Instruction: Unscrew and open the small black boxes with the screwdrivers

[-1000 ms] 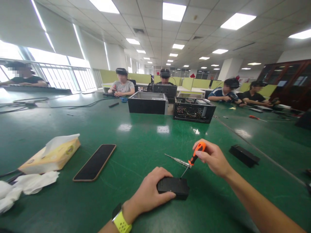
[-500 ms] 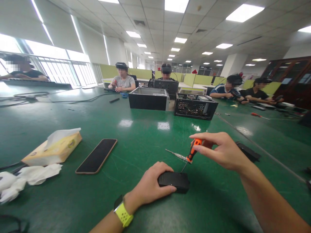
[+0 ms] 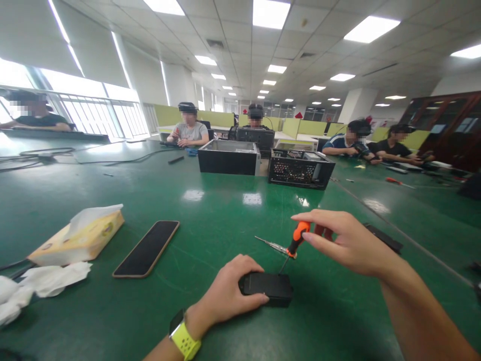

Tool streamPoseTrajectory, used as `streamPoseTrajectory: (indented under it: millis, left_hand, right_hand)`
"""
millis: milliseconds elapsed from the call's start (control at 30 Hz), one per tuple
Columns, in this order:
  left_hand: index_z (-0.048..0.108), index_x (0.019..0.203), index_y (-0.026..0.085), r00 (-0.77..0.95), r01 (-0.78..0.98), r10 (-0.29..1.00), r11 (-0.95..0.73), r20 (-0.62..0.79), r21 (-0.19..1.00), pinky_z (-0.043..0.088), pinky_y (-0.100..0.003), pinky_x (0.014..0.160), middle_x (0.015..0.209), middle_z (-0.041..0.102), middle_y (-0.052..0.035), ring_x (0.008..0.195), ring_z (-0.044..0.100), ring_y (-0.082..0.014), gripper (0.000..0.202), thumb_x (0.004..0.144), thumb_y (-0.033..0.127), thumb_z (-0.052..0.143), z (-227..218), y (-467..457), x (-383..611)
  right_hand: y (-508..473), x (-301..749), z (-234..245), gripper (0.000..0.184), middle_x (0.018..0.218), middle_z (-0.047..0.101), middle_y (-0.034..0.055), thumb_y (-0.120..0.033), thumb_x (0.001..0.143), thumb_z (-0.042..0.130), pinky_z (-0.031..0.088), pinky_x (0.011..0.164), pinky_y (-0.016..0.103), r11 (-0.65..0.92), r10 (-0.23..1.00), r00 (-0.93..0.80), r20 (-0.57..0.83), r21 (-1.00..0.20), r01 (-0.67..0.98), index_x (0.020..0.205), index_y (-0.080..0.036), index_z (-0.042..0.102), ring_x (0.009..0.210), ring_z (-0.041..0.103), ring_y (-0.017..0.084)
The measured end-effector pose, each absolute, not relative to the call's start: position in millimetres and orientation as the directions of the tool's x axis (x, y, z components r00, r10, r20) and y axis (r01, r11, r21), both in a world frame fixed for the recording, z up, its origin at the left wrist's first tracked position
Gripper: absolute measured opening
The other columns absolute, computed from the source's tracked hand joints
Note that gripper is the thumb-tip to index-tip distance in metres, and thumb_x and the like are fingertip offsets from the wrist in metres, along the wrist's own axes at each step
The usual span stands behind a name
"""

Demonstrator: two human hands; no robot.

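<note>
My left hand (image 3: 235, 291) is closed around the left end of a small black rectangular box (image 3: 276, 288), thumb along its near side, fingers over the far side. The box rests on the green table. In my right hand (image 3: 347, 243) is a screwdriver (image 3: 299, 236) with an orange and black handle, gripped between thumb and fingers, its index finger lying across the handle's top. The screwdriver leans, its shaft reaching down to the box's far right edge. Whether its tip sits in a screw cannot be made out. A thin, clear-handled tool (image 3: 276, 246) lies just behind the screwdriver.
To the left lie a phone (image 3: 147, 249), a tissue pack (image 3: 80, 238) and crumpled tissues (image 3: 56, 280). Two computer cases (image 3: 228, 159) stand farther back. A flat black part (image 3: 383, 238) sits beyond my right wrist. Several people with headgear sit around the table.
The view has tilted slightly upward, so things on the table appear a little lower. Both hands keep their grips; the right fingers have shifted slightly about the screwdriver handle.
</note>
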State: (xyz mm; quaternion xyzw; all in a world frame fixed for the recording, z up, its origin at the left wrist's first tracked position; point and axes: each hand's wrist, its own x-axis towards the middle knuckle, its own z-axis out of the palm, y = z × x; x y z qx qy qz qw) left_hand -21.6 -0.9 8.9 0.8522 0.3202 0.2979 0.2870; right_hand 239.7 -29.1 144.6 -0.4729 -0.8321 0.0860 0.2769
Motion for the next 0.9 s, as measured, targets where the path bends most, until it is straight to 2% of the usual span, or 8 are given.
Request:
streamPoseTrajectory:
  millis: [67, 167, 300, 367, 567, 767, 833, 900]
  left_hand:
    - [0.065, 0.101, 0.021, 0.620, 0.367, 0.711, -0.637, 0.333, 0.678, 0.046, -0.033, 0.081, 0.096, 0.065, -0.0049, 0.090, 0.058, -0.0228, 0.033, 0.073, 0.034, 0.077, 9.0, -0.9, -21.0]
    - [0.065, 0.102, 0.021, 0.613, 0.348, 0.706, -0.645, 0.355, 0.681, 0.046, -0.033, 0.082, 0.096, 0.065, -0.0049, 0.091, 0.058, -0.0228, 0.032, 0.075, 0.034, 0.076, 8.9, -1.2, -20.4]
    - [0.065, 0.102, 0.021, 0.608, 0.345, 0.707, -0.645, 0.361, 0.682, 0.046, -0.033, 0.082, 0.097, 0.065, -0.0052, 0.092, 0.058, -0.0229, 0.032, 0.075, 0.033, 0.076, 7.7, -1.4, -20.7]
    - [0.065, 0.103, 0.021, 0.608, 0.346, 0.706, -0.647, 0.362, 0.679, 0.046, -0.033, 0.082, 0.098, 0.065, -0.0055, 0.092, 0.058, -0.0230, 0.032, 0.074, 0.032, 0.077, 6.6, -0.8, -21.1]
    - [0.065, 0.103, 0.021, 0.605, 0.351, 0.709, -0.646, 0.362, 0.677, 0.046, -0.034, 0.082, 0.098, 0.065, -0.0052, 0.092, 0.059, -0.0230, 0.034, 0.074, 0.032, 0.078, 4.9, 0.2, -20.8]
    - [0.065, 0.103, 0.020, 0.616, 0.347, 0.701, -0.651, 0.360, 0.675, 0.046, -0.033, 0.081, 0.096, 0.065, -0.0053, 0.090, 0.059, -0.0227, 0.032, 0.075, 0.033, 0.076, 7.0, -1.0, -20.1]
    - [0.065, 0.103, 0.020, 0.617, 0.347, 0.700, -0.653, 0.360, 0.673, 0.046, -0.033, 0.081, 0.096, 0.065, -0.0056, 0.090, 0.059, -0.0229, 0.032, 0.076, 0.034, 0.075, 6.6, -1.2, -20.4]
    - [0.065, 0.103, 0.020, 0.615, 0.347, 0.700, -0.653, 0.363, 0.673, 0.046, -0.033, 0.082, 0.096, 0.065, -0.0060, 0.091, 0.059, -0.0230, 0.033, 0.076, 0.036, 0.075, 6.0, -1.2, -20.7]
  right_hand:
    - [-28.4, 238.8, 143.8, 0.018, 0.073, 0.067, 0.0009, -0.038, 0.084, 0.064, 0.040, 0.053, 0.024, 0.496, 0.854, -0.358, 0.376, -0.388, 0.777, 0.086, -0.021, 0.070, 0.057, 0.054, 0.012]
    - [-27.8, 236.2, 143.0, 0.041, 0.050, 0.050, -0.0027, -0.051, 0.078, 0.069, 0.028, 0.044, 0.024, 0.424, 0.869, -0.273, 0.414, -0.334, 0.842, 0.056, -0.019, 0.056, 0.047, 0.040, 0.010]
    - [-30.7, 236.5, 146.3, 0.017, 0.076, 0.066, 0.0011, -0.036, 0.086, 0.064, 0.040, 0.054, 0.024, 0.534, 0.837, -0.400, 0.373, -0.393, 0.749, 0.094, -0.022, 0.071, 0.061, 0.055, 0.013]
    - [-31.7, 237.5, 147.3, 0.027, 0.095, 0.069, 0.0032, -0.028, 0.088, 0.060, 0.044, 0.062, 0.024, 0.579, 0.814, -0.471, 0.338, -0.429, 0.693, 0.114, -0.026, 0.066, 0.074, 0.060, 0.015]
    - [-27.4, 237.8, 142.7, 0.032, 0.054, 0.056, -0.0020, -0.046, 0.079, 0.070, 0.032, 0.046, 0.024, 0.409, 0.895, -0.273, 0.354, -0.406, 0.817, 0.064, -0.019, 0.061, 0.049, 0.046, 0.011]
    - [-31.7, 239.5, 148.6, 0.022, 0.100, 0.069, 0.0042, -0.027, 0.086, 0.062, 0.046, 0.062, 0.023, 0.570, 0.817, -0.508, 0.272, -0.508, 0.645, 0.108, -0.024, 0.067, 0.080, 0.062, 0.016]
    - [-31.6, 237.3, 146.7, 0.016, 0.077, 0.067, 0.0019, -0.036, 0.084, 0.066, 0.041, 0.055, 0.023, 0.531, 0.848, -0.442, 0.294, -0.476, 0.701, 0.084, -0.020, 0.068, 0.065, 0.058, 0.014]
    - [-29.6, 234.4, 143.3, 0.035, 0.056, 0.056, -0.0017, -0.046, 0.079, 0.070, 0.033, 0.047, 0.023, 0.452, 0.881, -0.323, 0.345, -0.419, 0.787, 0.061, -0.019, 0.058, 0.051, 0.047, 0.011]
